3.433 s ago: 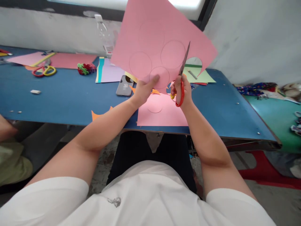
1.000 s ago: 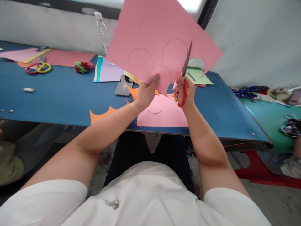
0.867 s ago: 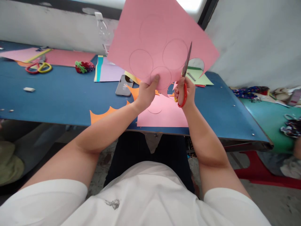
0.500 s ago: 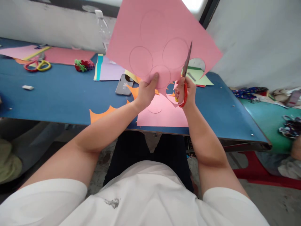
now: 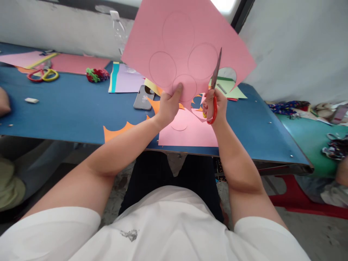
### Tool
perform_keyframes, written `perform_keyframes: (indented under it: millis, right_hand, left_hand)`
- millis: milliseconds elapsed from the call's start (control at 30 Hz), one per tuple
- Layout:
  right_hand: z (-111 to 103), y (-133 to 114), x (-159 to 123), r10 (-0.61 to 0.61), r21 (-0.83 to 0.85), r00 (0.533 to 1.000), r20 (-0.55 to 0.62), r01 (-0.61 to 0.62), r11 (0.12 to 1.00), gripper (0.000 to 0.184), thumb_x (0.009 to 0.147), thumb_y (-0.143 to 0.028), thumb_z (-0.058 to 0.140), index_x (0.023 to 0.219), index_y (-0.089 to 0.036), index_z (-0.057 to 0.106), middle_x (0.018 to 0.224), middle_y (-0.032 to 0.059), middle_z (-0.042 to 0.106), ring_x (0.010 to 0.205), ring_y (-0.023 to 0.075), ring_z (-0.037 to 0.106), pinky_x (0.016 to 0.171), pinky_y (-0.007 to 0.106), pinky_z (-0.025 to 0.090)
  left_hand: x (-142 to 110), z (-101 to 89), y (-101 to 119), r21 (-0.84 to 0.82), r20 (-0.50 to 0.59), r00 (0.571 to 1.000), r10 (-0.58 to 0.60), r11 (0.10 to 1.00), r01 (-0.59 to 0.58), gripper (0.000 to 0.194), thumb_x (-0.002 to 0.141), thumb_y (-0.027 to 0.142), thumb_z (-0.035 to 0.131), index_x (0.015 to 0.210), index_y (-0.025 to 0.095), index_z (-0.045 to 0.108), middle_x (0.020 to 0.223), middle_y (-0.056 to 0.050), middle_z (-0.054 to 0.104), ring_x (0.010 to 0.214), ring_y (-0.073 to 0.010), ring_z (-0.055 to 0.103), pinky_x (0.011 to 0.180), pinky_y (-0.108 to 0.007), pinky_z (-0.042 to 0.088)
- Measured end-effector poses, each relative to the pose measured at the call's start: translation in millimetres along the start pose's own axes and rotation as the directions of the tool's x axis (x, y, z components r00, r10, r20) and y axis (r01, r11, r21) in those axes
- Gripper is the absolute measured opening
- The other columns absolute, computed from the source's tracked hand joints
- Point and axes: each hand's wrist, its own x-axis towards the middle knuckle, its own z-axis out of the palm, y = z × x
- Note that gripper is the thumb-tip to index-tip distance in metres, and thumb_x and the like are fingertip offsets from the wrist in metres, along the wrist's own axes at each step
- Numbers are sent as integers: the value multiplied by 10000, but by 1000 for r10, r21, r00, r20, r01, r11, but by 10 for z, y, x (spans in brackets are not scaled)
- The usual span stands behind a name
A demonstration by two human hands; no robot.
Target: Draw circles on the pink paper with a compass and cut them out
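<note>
A large pink paper sheet (image 5: 185,21) with several pencilled circles is held up in front of me. My left hand (image 5: 170,103) pinches its lower edge, thumb on the smallest circle. Round cut-outs show at the sheet's lower right. My right hand (image 5: 216,105) is closed on red-and-yellow-handled scissors (image 5: 215,72), blades pointing up across the front of the sheet beside the right-hand circle; the blades look nearly together. Below lies another pink sheet (image 5: 187,134) on the blue table (image 5: 81,112), near orange paper scraps (image 5: 116,132).
A phone (image 5: 143,98), a second pair of scissors (image 5: 43,75), an eraser (image 5: 32,100) and a fuzzy red-green bundle (image 5: 97,75) lie leftward. Behind stands a clear bottle (image 5: 119,30). Green paper (image 5: 230,88) lies at right. Another person's arm (image 5: 3,101) shows at the left edge.
The pink sheet has shifted very slightly left; my hands and the scissors hold almost the same pose. Another person's arm has come into view at the left edge.
</note>
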Motion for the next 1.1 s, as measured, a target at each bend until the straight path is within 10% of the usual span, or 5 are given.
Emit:
perform_keyframes:
  millis: [433,733,1100]
  right_hand:
    - [-7,23,21,-4,34,1000,-10,5,999,819,839,-1085,672,785,-286,500,602,-61,366,496,135,447,446,302,346]
    - [-22,-13,-6,-2,66,1000,27,0,998,782,875,-1039,703,799,-288,499,576,-81,310,459,123,409,433,286,329]
    - [-12,-83,-10,19,3,1000,8,-19,1000,837,807,-1112,665,800,-295,481,577,-66,359,474,135,419,447,304,334]
  left_hand:
    - [20,5,1,-24,-10,1000,25,999,-26,372,1126,581,768,1112,213,820,1252,-114,804,1367,-322,748,1301,-503,588]
    - [112,-3,-89,-1,-26,994,105,994,-105,811,897,1021,784,1086,234,834,1227,-117,833,1350,-346,773,1177,-411,681]
    - [157,-26,-181,34,-38,993,114,993,-113,642,1028,845,790,1131,211,806,1260,-144,818,1329,-322,781,1171,-394,683]
